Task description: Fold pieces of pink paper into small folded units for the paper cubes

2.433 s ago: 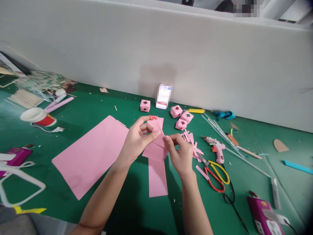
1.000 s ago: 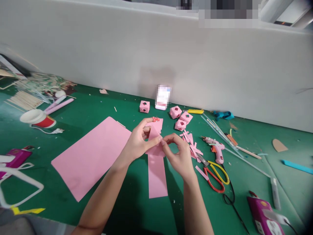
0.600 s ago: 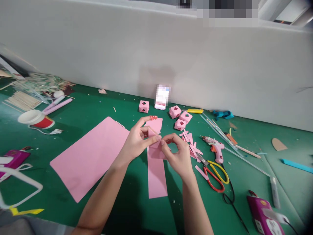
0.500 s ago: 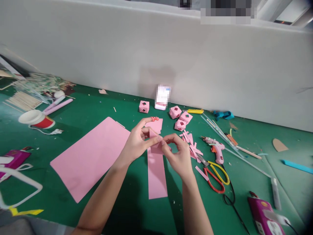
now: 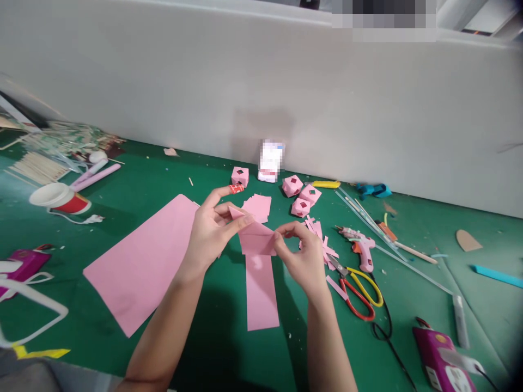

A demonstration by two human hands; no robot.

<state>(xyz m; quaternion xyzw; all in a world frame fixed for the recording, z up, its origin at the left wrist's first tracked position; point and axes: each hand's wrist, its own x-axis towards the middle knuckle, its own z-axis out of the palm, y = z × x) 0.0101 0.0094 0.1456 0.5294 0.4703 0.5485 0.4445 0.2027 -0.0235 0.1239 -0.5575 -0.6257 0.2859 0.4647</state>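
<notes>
A small creased piece of pink paper [image 5: 256,237] is held up between my two hands. My left hand [image 5: 216,226] pinches its upper left part between thumb and fingers, with the red-wrapped index finger raised. At its right edge my right hand [image 5: 300,250] grips it between thumb and index finger. Beneath it a long pink paper strip [image 5: 262,299] lies on the green table. Behind my hands is a stack of small pink paper pieces [image 5: 258,207]. Beyond that stand folded pink paper cubes with cut holes, one [image 5: 240,177] at the left and several [image 5: 292,186] at the right.
A large pink sheet [image 5: 143,261] lies at the left, near a paper cup [image 5: 61,198]. Right of my hands are paper scraps [image 5: 316,234], scissors [image 5: 357,296] and a glue gun [image 5: 362,246] with its cord. A lit phone [image 5: 270,160] leans against the white partition [image 5: 183,81].
My left hand has moved left, away from my right hand. The folded pink paper between them has opened out and shows more of its face. My right hand stays nearly in place.
</notes>
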